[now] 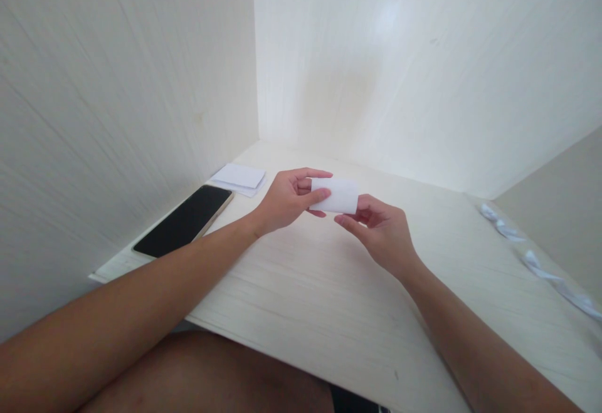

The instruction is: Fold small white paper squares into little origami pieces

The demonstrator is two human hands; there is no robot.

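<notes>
A small folded white paper [337,195] is held above the pale wooden desk [301,300], between both hands. My left hand [286,198] pinches its left end with thumb and fingers. My right hand [383,234] grips its right end from below, fingers curled under the paper. Both hands hover over the middle of the desk, a little above its surface.
A black phone [184,220] lies face up at the desk's left, beside the side wall. A stack of white papers [239,178] lies behind it near the corner. Torn white paper strips [540,256] lie along the right edge. White panels close in the back and left.
</notes>
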